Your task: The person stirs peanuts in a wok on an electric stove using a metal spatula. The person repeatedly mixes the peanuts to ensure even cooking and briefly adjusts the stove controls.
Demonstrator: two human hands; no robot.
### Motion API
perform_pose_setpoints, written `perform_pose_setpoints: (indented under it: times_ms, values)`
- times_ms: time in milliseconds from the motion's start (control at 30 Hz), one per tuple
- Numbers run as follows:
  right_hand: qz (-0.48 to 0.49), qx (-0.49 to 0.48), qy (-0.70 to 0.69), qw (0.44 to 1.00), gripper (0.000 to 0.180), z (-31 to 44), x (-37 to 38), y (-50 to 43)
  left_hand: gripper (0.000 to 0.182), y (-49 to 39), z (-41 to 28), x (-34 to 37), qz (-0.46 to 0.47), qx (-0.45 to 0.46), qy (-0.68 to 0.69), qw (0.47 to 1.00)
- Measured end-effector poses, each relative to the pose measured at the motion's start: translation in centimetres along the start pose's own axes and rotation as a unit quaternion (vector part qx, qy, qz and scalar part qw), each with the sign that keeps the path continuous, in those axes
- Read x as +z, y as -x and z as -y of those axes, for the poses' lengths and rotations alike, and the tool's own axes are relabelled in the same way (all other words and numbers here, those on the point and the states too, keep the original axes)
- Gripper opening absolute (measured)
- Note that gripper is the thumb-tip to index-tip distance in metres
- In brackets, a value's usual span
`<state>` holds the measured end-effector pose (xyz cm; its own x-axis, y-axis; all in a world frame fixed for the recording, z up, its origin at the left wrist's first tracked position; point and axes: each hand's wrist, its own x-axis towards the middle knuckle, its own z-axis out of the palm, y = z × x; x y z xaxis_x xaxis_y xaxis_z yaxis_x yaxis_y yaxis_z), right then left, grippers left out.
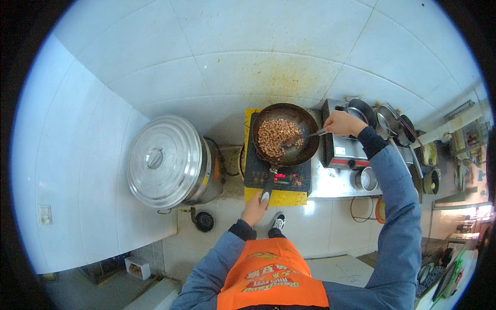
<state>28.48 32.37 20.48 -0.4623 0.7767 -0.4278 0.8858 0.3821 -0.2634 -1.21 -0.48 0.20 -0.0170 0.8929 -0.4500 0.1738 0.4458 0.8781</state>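
Observation:
A dark wok [312,147] stands on a black induction cooktop [254,180], whose display is lit red. Brown nuts or beans, which look like peanuts [273,133], lie in the wok, mostly towards its left side. My left hand [254,208] is closed round the wok's black handle [268,188], which points back at me. Right of the wok, my right hand [343,123] grips the end of a spatula [318,133]; its blade rests among the peanuts and is partly covered by them.
A large lidded metal pot [166,162] stands at the left. To the right are a steel gas stove [341,149] with pans [362,110] and a small metal pot [366,179] near the counter's front edge. A tiled wall [248,73] rises behind the wok.

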Motion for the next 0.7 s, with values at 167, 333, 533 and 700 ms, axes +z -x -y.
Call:
perform_pose_setpoints:
  times_ms: [167, 333, 533, 700]
  values:
    - [0.127, -0.001, -0.050, 0.991, 0.029, 1.7, 1.2, 1.5, 0.038, 0.0, -0.1, 0.1, 0.000, -0.004, -0.003, 1.000]
    - [-0.008, -0.121, -0.165, 0.979, 0.026, 3.2, 6.1, 0.8, 0.043, -0.3, 0.9, 0.0, 0.010, 0.003, -0.014, 1.000]
    - [0.010, 0.029, -0.137, 0.990, 0.020, -1.7, 2.7, 4.2, 0.042, -0.6, 1.0, -0.2, 0.017, 0.008, -0.025, 1.000]
    - [-0.081, -0.094, 0.069, 0.990, 0.026, -0.8, 5.0, 5.2, 0.043, -0.2, 0.1, -0.2, 0.015, 0.007, -0.013, 1.000]
